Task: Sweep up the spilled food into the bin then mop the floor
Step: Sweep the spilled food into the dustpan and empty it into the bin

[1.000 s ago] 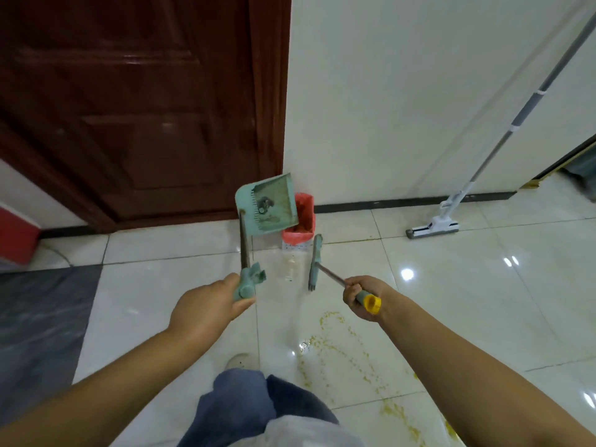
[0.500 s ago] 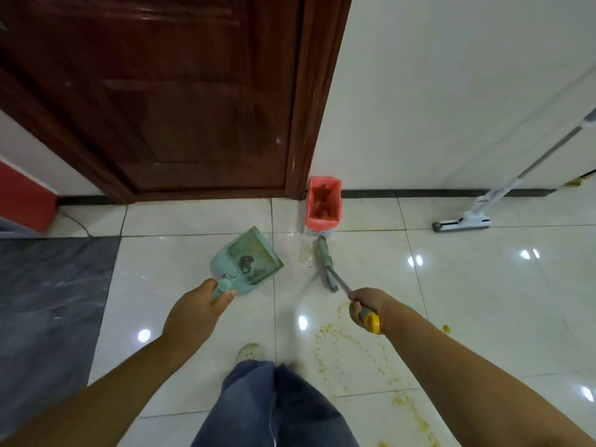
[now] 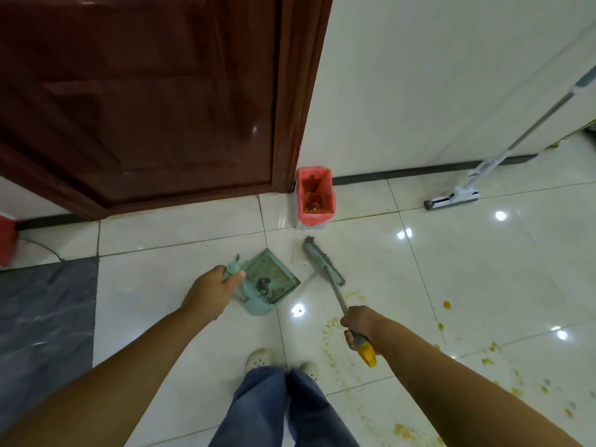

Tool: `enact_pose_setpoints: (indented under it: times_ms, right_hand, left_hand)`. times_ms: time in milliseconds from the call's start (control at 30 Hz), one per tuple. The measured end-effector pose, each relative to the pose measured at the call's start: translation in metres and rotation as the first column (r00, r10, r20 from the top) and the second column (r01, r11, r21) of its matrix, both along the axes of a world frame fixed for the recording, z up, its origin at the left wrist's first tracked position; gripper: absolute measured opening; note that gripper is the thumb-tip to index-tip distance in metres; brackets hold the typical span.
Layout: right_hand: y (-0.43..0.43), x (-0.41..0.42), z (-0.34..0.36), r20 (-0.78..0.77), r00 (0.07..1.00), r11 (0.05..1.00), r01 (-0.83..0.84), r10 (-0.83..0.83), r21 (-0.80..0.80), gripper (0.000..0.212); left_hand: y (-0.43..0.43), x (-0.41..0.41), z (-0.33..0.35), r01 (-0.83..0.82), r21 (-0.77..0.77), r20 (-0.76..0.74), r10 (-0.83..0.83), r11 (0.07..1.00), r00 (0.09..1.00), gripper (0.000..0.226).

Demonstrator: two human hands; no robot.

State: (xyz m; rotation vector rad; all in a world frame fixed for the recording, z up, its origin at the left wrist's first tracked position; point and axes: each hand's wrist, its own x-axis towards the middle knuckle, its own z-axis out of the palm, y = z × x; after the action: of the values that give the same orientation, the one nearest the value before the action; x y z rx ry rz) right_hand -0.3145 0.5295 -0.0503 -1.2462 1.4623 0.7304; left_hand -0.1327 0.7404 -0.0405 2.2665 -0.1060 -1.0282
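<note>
Spilled food (image 3: 335, 346) lies scattered yellow across the white floor tiles (image 3: 483, 285). The left hand (image 3: 209, 293) grips the green dustpan (image 3: 271, 282); the right hand (image 3: 359, 324) clasps the broom (image 3: 324, 262) near the pink-lined bin (image 3: 314, 196).

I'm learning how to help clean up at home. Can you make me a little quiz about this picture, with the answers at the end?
1. True or false: the dustpan is in the left hand.
2. Where does the mop stand? A) leaning on the wall B) inside the bin C) in the right hand
3. Fill in: the right hand holds the ____ by its handle.

Key:
1. True.
2. A. Its head rests on the floor, right of the bin.
3. Broom. Spilled food is still on the floor beside it.
</note>
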Motion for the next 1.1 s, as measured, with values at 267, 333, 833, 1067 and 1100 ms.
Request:
enact_pose_setpoints:
  times_ms: [267,333,833,1067,1100]
  right_hand:
    - [0.023,-0.011,0.006,-0.028,0.966,0.964,-0.256,0.259,0.074,0.005]
    - [0.028,-0.014,0.011,-0.024,0.942,0.940,-0.332,0.335,0.079,0.009]
    - [0.019,-0.089,0.116,0.219,0.950,0.974,-0.226,0.223,-0.010,0.057]
    - [-0.004,-0.131,0.167,0.329,0.932,0.987,-0.132,0.154,-0.089,0.059]
    - [-0.009,-0.135,0.170,0.335,0.932,0.989,-0.114,0.140,-0.097,0.059]
  left_hand:
    - [-0.005,0.004,0.005,0.053,-0.005,0.010,-0.053,0.999,0.999,0.032]
    - [-0.006,0.000,0.011,0.056,-0.011,0.016,-0.056,0.998,0.998,0.032]
    - [-0.020,0.001,0.177,0.106,-0.086,0.274,-0.079,0.991,0.958,0.034]
    - [-0.036,-0.025,0.253,0.205,-0.130,0.434,-0.130,0.970,0.891,0.037]
    - [-0.041,-0.030,0.259,0.230,-0.120,0.458,-0.151,0.966,0.876,0.037]
